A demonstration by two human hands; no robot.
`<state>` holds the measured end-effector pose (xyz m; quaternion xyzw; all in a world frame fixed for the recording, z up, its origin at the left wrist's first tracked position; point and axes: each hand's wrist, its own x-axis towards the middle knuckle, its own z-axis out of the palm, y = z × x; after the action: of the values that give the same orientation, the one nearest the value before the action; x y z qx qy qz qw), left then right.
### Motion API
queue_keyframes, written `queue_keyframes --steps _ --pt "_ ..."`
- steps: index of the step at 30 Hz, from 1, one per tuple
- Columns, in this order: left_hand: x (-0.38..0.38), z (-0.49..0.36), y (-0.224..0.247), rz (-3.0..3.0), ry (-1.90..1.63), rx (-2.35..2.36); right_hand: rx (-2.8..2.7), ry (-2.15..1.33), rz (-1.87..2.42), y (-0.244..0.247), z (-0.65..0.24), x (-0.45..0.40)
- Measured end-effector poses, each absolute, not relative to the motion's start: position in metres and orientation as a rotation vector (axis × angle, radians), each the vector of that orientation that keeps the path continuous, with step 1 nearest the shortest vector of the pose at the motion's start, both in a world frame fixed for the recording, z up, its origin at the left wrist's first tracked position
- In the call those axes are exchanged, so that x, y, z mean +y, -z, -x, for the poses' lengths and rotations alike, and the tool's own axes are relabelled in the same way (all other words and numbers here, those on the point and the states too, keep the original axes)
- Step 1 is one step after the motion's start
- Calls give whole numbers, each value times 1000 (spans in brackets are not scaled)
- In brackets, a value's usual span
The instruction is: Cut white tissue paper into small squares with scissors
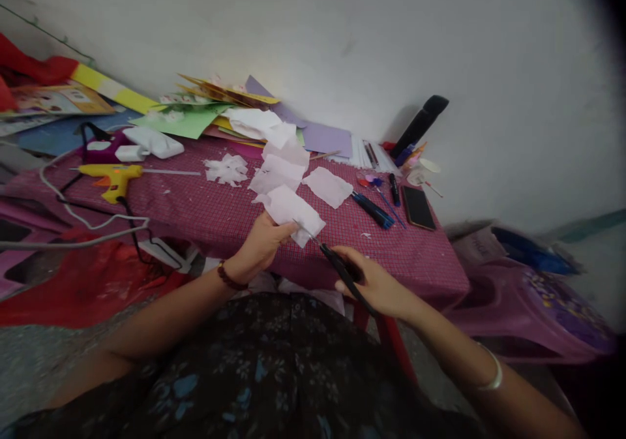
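Pinched in my left hand (267,242) is a white paper piece (292,209), held over the front part of the table. My right hand (372,281) grips black-handled scissors (342,271), whose blades point up and left and reach the paper's lower edge near my left thumb. Beyond the held piece lie more white paper sheets (278,173). A separate white paper piece (328,186) rests to their right, beside a dark blue-handled tool (372,211). Small crumpled white scraps (226,169) sit to the left of the sheets.
A yellow glue gun (115,177) with cables lies on the left of the checkered tablecloth (195,214). Coloured papers (186,121) are piled along the wall. A phone (418,207) and marker (394,190) are at right, near a tall black object (419,126). A pink stool (518,315) stands right.
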<state>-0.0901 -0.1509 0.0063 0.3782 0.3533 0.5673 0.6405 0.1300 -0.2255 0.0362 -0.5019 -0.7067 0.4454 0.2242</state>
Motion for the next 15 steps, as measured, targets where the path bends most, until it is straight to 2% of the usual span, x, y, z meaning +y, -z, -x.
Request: queue_keyframes --steps 15 --pt "-150 92 -1 -1052 -1364 918 -1838 -1258 1471 -33 -128 -227"
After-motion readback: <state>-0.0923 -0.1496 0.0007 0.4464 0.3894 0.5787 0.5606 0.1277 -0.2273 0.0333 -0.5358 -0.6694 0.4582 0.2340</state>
